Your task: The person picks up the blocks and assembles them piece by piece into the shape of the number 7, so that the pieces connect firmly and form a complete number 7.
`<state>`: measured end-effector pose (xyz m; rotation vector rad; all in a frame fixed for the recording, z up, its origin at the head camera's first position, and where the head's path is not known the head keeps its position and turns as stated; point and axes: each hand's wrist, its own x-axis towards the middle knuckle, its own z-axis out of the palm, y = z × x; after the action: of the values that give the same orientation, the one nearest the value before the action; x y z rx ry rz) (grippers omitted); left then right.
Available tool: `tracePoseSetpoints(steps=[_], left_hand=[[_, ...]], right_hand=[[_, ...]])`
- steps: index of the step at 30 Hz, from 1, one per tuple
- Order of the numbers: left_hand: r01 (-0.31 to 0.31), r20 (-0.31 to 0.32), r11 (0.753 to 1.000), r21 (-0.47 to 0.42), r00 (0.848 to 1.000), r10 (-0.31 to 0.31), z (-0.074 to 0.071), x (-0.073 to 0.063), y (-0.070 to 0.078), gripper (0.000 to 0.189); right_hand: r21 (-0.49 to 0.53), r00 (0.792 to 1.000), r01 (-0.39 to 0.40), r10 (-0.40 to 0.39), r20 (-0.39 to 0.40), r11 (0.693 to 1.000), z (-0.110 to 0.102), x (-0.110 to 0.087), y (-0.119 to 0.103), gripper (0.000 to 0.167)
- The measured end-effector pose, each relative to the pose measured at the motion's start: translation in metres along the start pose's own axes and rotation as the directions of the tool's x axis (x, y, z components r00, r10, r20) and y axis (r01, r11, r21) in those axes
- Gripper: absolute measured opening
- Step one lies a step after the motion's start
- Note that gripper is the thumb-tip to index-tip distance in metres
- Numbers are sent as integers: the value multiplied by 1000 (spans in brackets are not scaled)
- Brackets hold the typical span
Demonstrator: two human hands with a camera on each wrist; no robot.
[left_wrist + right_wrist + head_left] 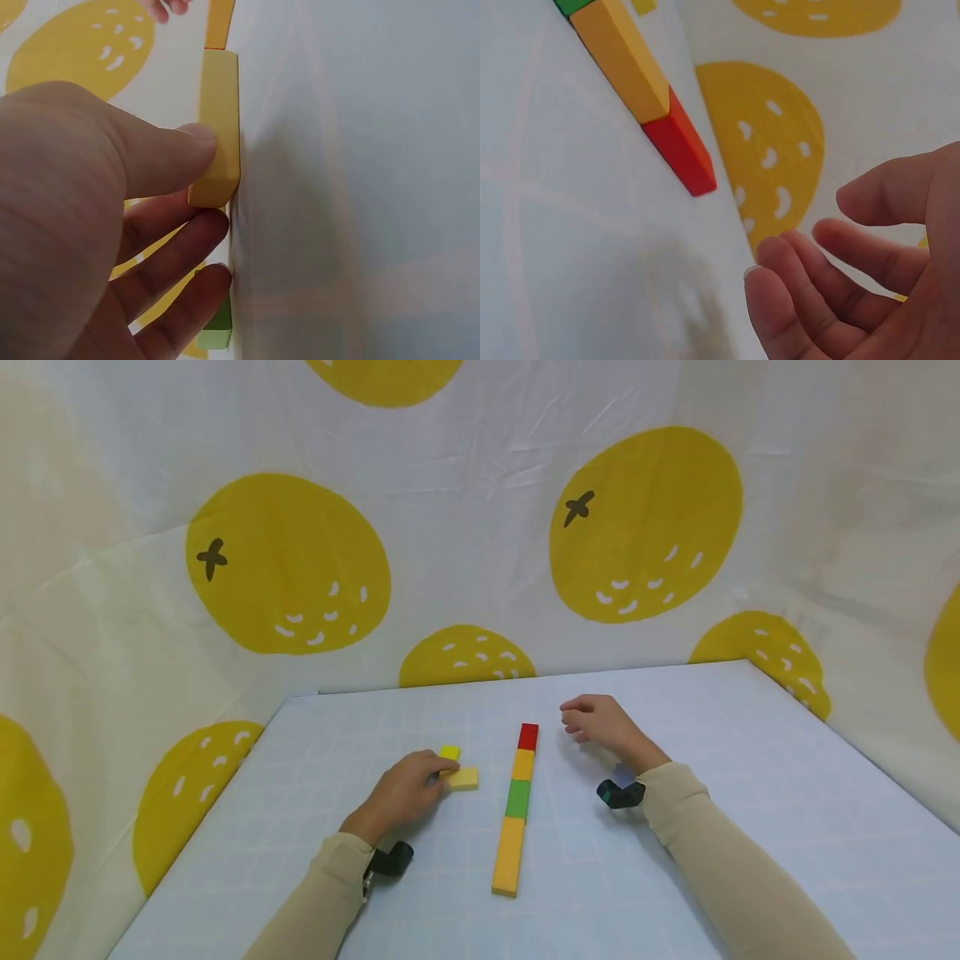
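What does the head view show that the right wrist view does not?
Only the head view shows the left hand and the long orange block nearest the person. Only the right wrist view shows the palm side of the right hand. Both show the right hand, the red block, the shorter orange block and at least part of the green block.

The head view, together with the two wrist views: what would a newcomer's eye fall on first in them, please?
Probably the large yellow fruit shapes come first, printed on the white cloth behind the table. Next may come the row of red, orange and green blocks near the table's middle, and then the left hand, pinching a pale yellow block left of that row.
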<state>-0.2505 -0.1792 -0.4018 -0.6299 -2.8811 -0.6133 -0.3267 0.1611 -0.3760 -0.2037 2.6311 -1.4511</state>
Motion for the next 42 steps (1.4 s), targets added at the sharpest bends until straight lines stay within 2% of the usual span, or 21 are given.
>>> tracePoseSetpoints(steps=[6,13,20,27,30,35,38,42], left_hand=[[18,18,1000,11,1000,-18,0,-1,1,31],[36,75,998,47,996,-39,-1,-4,6,36],[70,86,995,65,993,-76,-2,-3,9,39],[45,67,997,54,997,-49,-4,-2,10,36],[45,61,998,52,997,-48,-6,-3,10,35],[28,45,1000,-3,999,-28,-4,-3,6,33],[6,39,997,-71,999,-3,-3,-2,4,32],[31,61,990,-139,998,-23,-2,1,0,31]], right_hand=[[28,999,50,-49,-12,998,-21,-13,16,42],[-38,999,41,-41,-10,998,-37,-24,33,40],[-56,997,54,-51,55,997,-51,-35,51,41],[-90,989,85,-73,129,992,-58,-40,67,44],[-137,984,125,-105,143,983,-56,-41,70,42],[-237,973,202,-167,161,950,-53,-46,70,38],[-251,971,204,-165,171,946,-53,-50,71,38],[-244,964,223,-175,202,944,-56,-54,72,41]])
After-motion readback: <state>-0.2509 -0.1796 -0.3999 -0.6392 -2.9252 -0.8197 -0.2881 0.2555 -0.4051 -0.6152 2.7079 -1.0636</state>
